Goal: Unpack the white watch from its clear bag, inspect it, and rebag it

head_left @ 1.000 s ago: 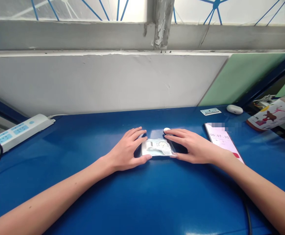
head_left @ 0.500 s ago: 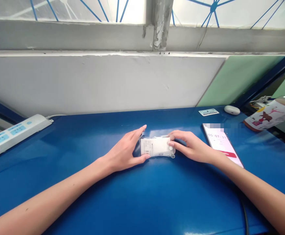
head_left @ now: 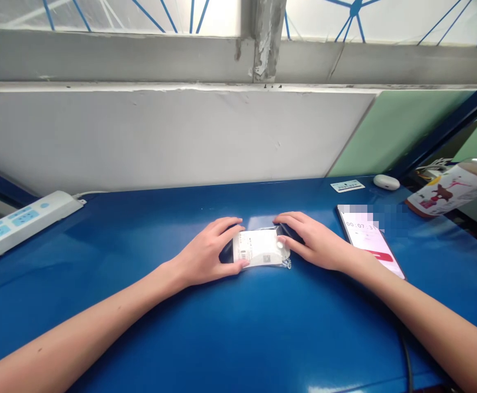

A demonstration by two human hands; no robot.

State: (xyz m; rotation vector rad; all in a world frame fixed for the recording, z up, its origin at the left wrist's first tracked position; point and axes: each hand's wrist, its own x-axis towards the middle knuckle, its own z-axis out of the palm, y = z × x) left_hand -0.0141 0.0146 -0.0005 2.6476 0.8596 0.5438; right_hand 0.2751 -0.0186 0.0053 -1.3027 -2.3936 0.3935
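Observation:
A small clear plastic pouch [head_left: 265,246] lies on the blue table, with a white printed card inside. Small print and a barcode show at its left, a square code near the middle, and a round white button at the right end, with a little clear ring at the near right corner. My left hand [head_left: 209,251] grips the left end, thumb on the near corner and fingers at the far edge. Over the right end, my right hand [head_left: 314,240] has its fingers apart; the thumb touches the pouch near the button, and the fingertips rest just beyond the far edge.
Right of my right hand lies a phone [head_left: 369,237] showing a timer. Behind it are a card [head_left: 347,186] and a white earbud case [head_left: 386,182]. A labelled bottle [head_left: 447,191] leans at the far right. At the left sits a white power strip [head_left: 29,221]; a dark cable [head_left: 407,355] runs near the front right.
My right fingers have spread from their pinch on the pouch's right end. My left fingers have come down onto its far left edge. The pouch lies flatter, its square code now visible.

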